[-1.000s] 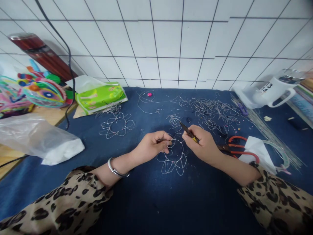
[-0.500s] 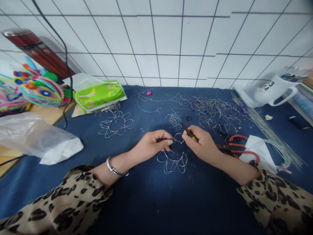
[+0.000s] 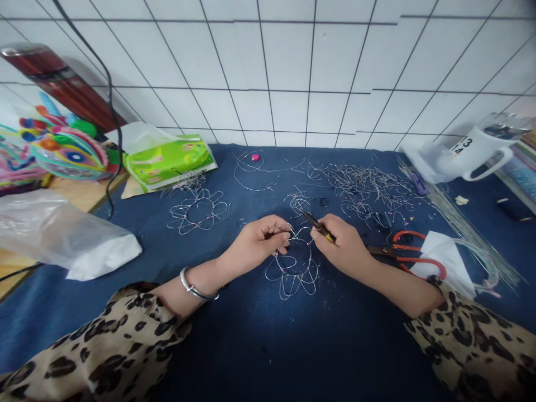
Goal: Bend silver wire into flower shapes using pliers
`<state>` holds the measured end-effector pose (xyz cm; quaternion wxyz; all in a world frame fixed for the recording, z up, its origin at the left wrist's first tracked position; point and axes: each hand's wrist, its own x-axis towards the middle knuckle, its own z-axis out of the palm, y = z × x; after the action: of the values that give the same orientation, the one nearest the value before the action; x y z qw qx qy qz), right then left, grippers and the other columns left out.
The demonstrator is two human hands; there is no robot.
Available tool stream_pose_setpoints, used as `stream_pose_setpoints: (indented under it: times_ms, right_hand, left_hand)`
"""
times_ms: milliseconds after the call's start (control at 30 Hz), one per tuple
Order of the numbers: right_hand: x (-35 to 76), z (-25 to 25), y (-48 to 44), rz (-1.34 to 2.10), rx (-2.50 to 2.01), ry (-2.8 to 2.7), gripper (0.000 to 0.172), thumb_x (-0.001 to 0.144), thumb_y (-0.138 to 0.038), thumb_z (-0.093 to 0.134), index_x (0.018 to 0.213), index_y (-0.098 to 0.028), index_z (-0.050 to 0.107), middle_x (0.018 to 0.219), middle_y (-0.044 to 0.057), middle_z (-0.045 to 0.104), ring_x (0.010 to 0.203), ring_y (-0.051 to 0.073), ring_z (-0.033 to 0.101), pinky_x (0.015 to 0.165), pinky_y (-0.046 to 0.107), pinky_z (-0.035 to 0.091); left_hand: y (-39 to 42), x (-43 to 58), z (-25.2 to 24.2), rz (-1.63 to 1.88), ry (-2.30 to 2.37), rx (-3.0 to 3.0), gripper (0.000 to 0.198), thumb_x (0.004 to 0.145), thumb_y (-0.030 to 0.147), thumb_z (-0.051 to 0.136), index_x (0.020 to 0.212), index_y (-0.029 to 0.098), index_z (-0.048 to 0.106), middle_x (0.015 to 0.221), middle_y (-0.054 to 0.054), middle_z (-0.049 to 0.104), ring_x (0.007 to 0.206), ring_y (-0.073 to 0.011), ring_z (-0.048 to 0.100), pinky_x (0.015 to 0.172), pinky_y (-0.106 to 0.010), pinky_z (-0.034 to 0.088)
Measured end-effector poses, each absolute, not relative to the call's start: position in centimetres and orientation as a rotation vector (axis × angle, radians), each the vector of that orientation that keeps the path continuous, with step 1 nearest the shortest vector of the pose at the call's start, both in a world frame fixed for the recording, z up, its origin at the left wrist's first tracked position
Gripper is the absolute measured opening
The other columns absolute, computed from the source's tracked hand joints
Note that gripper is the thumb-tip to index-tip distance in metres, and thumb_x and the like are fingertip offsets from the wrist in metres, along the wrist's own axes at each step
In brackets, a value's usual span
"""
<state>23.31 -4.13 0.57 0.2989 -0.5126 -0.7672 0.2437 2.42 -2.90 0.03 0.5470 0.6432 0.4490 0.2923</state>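
Observation:
Between my hands is a wire flower, a thin silver ring with looped petals and small pink wrappings at the joints. My left hand pinches its upper left edge between thumb and fingers. In my right hand lies a pair of pliers with dark jaws and a bit of yellow on the handle. The jaws point up and left, above the ring, and my right fingertips are close to its upper right edge. Most of the pliers' handle is hidden in my palm. A second wire flower rests on the cloth to the left.
Wire scraps lie heaped behind my right hand. Red-handled scissors and white paper are beside my right forearm. Straight wires and a white mug stand farther right. A green tissue pack and plastic bag are left.
My left hand has shifted slightly left and up, and the wire flower has moved a little left with it. The pliers' jaws have swung left and lower, over the ring's top.

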Motion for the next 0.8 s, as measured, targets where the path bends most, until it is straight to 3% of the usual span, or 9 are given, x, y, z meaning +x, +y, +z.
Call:
stream_pose_setpoints:
  times_ms: [200,467,667,800]
  right_hand:
    - [23.1,0.0,-4.1,0.53,-1.35,-2.138,0.009,0.082,-0.023,0.046,0.075,-0.018,0.05,0.079,0.004,0.052,0.075,0.015,0.048,0.068,0.028,0.037]
    - [22.9,-0.7,-3.9,0.363,-1.357,-2.275,0.011,0.083,-0.024,0.047,0.08,-0.017,0.054,0.081,0.006,0.055,0.079,0.018,0.049,0.073,0.031,0.036]
    - [22.8,-0.8,-3.9,0.324,-1.369,-2.334,0.011,0.081,-0.024,0.049,0.082,-0.017,0.057,0.085,0.007,0.057,0.081,0.019,0.049,0.073,0.031,0.036]
    - [22.8,-0.7,-3.9,0.377,-1.404,-2.283,0.011,0.082,-0.026,0.051,0.084,-0.017,0.057,0.086,0.006,0.056,0.082,0.018,0.049,0.072,0.031,0.036]
  left_hand:
    - [-2.7,2.1,-0.1,0.66,1.118,1.622,0.016,0.081,0.025,0.054,0.096,0.018,0.055,0.069,0.0,0.061,0.051,-0.0077,0.056,0.052,-0.021,0.047]
    - [-2.2,1.3,0.4,0.556,1.247,2.071,0.011,0.08,0.021,0.053,0.087,0.019,0.061,0.06,0.003,0.055,0.05,-0.0079,0.048,0.049,-0.022,0.034]
    - [-2.0,1.2,0.7,0.471,1.301,2.281,0.015,0.078,0.02,0.054,0.092,0.02,0.061,0.073,0.0,0.06,0.062,-0.0117,0.052,0.055,-0.024,0.036]
    - [-1.9,0.5,1.4,0.447,1.327,2.42,0.026,0.079,0.025,0.055,0.105,0.018,0.057,0.095,-0.006,0.06,0.072,-0.0142,0.055,0.064,-0.026,0.042]
